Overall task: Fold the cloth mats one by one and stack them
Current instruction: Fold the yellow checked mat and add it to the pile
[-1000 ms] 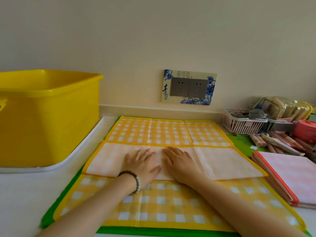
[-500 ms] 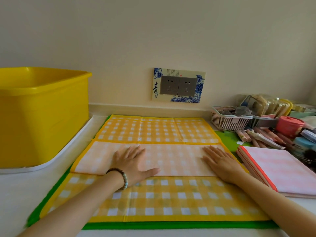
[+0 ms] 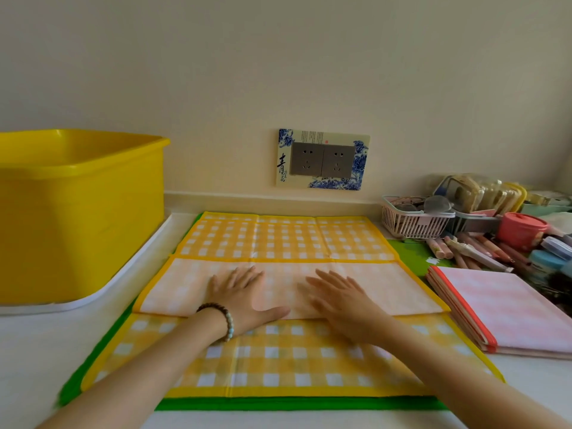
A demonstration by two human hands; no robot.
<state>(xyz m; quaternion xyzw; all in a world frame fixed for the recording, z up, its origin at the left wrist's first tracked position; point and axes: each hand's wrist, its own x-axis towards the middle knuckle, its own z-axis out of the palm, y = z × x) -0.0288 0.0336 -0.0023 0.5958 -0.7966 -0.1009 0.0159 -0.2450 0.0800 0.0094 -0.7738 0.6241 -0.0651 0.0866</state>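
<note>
A yellow checked cloth mat (image 3: 288,239) lies spread on the counter, with a pale band (image 3: 387,289) of its underside folded across its middle. Beneath it a green mat (image 3: 297,403) shows along the near and left edges. My left hand (image 3: 241,295), with a bead bracelet on the wrist, presses flat on the folded band left of centre. My right hand (image 3: 343,300) lies flat on the band just right of centre, fingers straight. A stack of folded pink mats (image 3: 507,308) with a red edge sits to the right.
A big yellow plastic tub (image 3: 77,212) on a white tray stands at the left. At the back right are a white basket (image 3: 414,221), a pink lidded jar (image 3: 521,230), pens and small containers. A wall socket (image 3: 322,159) sits above the mat.
My right hand has slid back left along the folded band from its right end toward the centre. My left hand has stayed pressing in place.
</note>
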